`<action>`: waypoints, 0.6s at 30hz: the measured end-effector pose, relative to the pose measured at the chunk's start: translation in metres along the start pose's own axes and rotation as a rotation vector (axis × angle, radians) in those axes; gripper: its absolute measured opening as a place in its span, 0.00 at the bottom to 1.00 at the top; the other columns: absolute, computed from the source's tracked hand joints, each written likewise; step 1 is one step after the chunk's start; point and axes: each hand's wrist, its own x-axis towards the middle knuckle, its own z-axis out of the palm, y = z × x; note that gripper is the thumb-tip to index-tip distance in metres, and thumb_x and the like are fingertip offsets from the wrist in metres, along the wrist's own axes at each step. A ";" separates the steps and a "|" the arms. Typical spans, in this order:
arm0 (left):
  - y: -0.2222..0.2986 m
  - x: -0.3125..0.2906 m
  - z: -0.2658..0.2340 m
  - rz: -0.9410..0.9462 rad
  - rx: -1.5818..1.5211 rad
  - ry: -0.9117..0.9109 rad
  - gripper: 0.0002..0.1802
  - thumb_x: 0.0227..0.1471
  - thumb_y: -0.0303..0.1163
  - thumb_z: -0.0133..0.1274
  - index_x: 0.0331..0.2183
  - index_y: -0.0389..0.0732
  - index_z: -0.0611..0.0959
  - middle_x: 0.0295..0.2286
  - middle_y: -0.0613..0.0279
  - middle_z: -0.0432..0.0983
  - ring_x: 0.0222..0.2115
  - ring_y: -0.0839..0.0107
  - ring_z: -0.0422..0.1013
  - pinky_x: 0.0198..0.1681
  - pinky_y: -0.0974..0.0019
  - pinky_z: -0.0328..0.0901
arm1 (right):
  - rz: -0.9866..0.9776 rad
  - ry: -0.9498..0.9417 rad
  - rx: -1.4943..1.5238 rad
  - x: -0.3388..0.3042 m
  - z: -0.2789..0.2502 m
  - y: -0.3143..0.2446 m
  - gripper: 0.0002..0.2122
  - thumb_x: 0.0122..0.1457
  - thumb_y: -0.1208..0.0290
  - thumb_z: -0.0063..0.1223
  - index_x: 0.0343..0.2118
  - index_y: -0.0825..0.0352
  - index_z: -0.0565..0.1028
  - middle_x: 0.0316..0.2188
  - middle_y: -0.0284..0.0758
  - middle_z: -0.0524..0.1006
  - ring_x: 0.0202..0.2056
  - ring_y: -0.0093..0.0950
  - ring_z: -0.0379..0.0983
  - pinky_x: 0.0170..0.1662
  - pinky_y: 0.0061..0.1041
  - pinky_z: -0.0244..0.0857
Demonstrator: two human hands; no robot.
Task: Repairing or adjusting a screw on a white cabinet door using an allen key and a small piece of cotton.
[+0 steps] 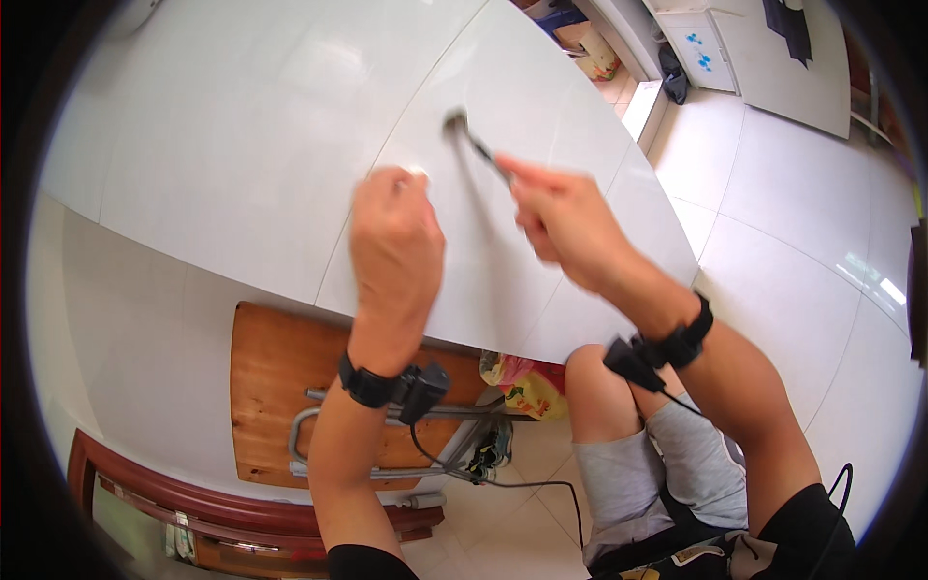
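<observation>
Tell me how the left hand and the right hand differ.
The left hand is curled, with a small white thing at its fingertips, too blurred to identify; the right hand holds a slim dark tool. The left hand points roughly up the picture, while the right hand slants toward the upper left. Both are over the white table, and each wrist wears a black band.

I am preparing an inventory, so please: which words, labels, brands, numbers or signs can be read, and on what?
No text can be read.
Pale patch on the black shirt: too small.
Yellow package below the table: too blurred.
Tool in the right hand: blurred, no marking readable.
</observation>
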 end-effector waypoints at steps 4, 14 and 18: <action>0.019 -0.023 0.009 -0.039 -0.102 -0.160 0.09 0.46 0.15 0.57 0.33 0.33 0.82 0.33 0.52 0.76 0.35 0.52 0.73 0.38 0.55 0.69 | -0.105 0.070 -0.317 -0.021 -0.027 0.032 0.18 0.65 0.75 0.46 0.57 0.68 0.76 0.20 0.23 0.67 0.19 0.14 0.56 0.20 0.16 0.51; -0.010 0.070 0.010 -0.060 -0.011 0.011 0.06 0.48 0.16 0.57 0.32 0.29 0.85 0.33 0.50 0.77 0.34 0.51 0.74 0.37 0.56 0.71 | -0.906 0.359 -1.308 0.019 -0.003 -0.005 0.22 0.58 0.79 0.49 0.55 0.57 0.78 0.21 0.41 0.74 0.19 0.41 0.69 0.25 0.36 0.64; -0.006 0.073 0.024 -0.050 -0.008 0.014 0.06 0.49 0.16 0.57 0.32 0.29 0.85 0.32 0.50 0.77 0.34 0.52 0.75 0.37 0.57 0.71 | -0.617 0.221 -1.342 -0.023 -0.016 0.022 0.23 0.57 0.79 0.49 0.55 0.55 0.78 0.22 0.40 0.74 0.22 0.41 0.72 0.25 0.41 0.65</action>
